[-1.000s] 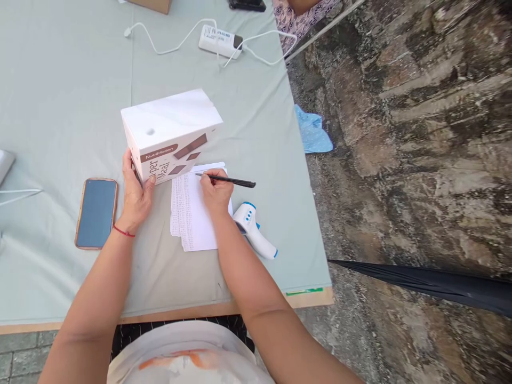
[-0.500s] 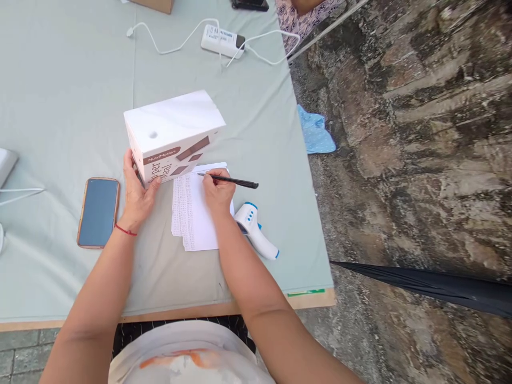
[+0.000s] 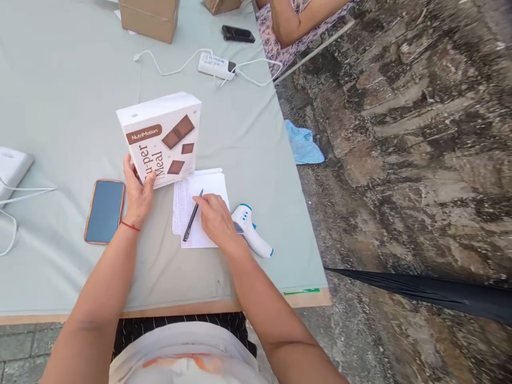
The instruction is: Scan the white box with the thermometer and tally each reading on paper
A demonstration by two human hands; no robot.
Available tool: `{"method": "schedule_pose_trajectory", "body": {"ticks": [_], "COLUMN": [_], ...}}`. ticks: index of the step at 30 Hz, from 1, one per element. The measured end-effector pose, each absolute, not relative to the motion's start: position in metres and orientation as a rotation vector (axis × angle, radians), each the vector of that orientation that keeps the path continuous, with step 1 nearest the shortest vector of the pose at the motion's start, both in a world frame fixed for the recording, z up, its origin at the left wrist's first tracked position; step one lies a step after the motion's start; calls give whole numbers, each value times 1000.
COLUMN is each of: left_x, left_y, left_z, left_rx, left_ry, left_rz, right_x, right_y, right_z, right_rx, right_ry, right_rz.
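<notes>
My left hand grips the lower left corner of a white cardboard box printed with brown bars and the word NutriMotion. The box is tilted so its printed front faces me. My right hand is over a stack of printed papers, with thumb and fingertips pinched at the upper part of a black pen. The pen slants over the sheets, its tip pointing away from me. Just right of that hand lies a white and blue infrared thermometer. Left of my left wrist is a phone.
A white power bank with a cable and a black device lie farther back. Cardboard boxes stand at the far edge. Another person's arm shows beyond. At left is a white device with cables.
The box has been tipped so its printed front shows more fully. My right hand has moved slightly toward me, and the pen has swung from pointing right to pointing back toward me.
</notes>
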State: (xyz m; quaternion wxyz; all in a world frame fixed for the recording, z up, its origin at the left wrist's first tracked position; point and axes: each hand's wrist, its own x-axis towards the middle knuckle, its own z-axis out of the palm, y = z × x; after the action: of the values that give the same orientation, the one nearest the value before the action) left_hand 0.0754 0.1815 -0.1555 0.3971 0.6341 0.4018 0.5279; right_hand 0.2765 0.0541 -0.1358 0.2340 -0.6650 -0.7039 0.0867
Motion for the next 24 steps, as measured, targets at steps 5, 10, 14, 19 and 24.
{"method": "schedule_pose_trajectory", "body": {"ticks": [5, 10, 14, 19, 24], "left_x": [72, 73, 75, 75, 75], "left_y": [176, 173, 172, 170, 170], "left_z": [-151, -148, -141, -133, -134], "left_rx": [1568, 1563, 1583, 1577, 1593], "left_ry": [1129, 1255, 1265, 1225, 1242], "left_rz": [1310, 1253, 1256, 1228, 1237], "right_x": [300, 361, 362, 289, 229], "right_y": [10, -42, -47, 0, 56], "right_z": [-134, -130, -130, -96, -75], "right_rx": [-1965, -2402, -2342, -1805, -1449], "right_ry": [-1843, -1452, -1255, -863, -791], "right_rz": [166, 356, 585, 883, 1246]}}
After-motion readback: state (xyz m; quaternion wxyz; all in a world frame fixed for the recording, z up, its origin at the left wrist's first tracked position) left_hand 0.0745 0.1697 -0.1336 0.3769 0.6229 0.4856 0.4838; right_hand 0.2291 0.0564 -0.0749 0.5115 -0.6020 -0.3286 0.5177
